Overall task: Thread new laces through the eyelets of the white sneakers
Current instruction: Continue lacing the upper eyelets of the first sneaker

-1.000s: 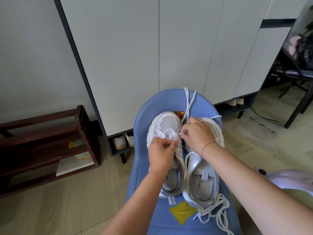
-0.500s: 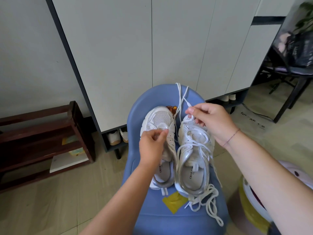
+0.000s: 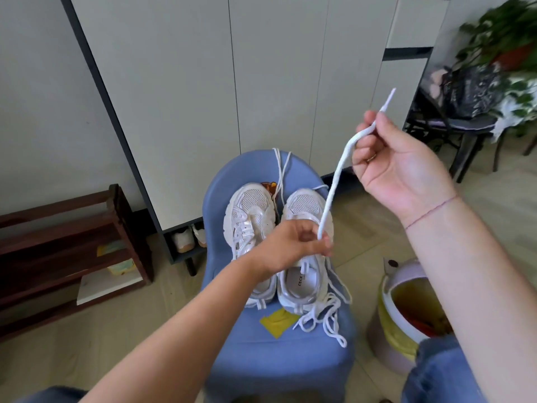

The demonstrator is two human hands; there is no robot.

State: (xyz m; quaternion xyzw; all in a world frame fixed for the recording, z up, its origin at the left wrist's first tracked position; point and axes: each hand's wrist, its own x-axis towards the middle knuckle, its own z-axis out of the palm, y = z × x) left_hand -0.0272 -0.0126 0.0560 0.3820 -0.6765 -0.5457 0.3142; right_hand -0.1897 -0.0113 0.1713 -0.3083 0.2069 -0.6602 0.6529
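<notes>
Two white sneakers stand side by side on a blue chair (image 3: 279, 359), toes away from me: the left sneaker (image 3: 250, 210) and the right sneaker (image 3: 305, 207). My right hand (image 3: 398, 167) is raised high to the right and pinches a white lace (image 3: 334, 184) near its tip. The lace runs taut down to my left hand (image 3: 293, 242), whose fingers pinch it over the right sneaker's eyelets. More white lace (image 3: 325, 318) lies tangled by the right sneaker's heel. Another lace (image 3: 280, 170) hangs over the chair back.
A white cabinet (image 3: 232, 82) stands behind the chair, with shoes (image 3: 189, 237) under it. A dark wooden rack (image 3: 72, 245) is at the left. A bin with a yellow liner (image 3: 404, 312) sits right of the chair. A yellow patch (image 3: 277, 322) lies on the seat.
My right hand has lifted up and to the right, drawing the lace out long and taut. My left hand has shifted from the left sneaker onto the right sneaker.
</notes>
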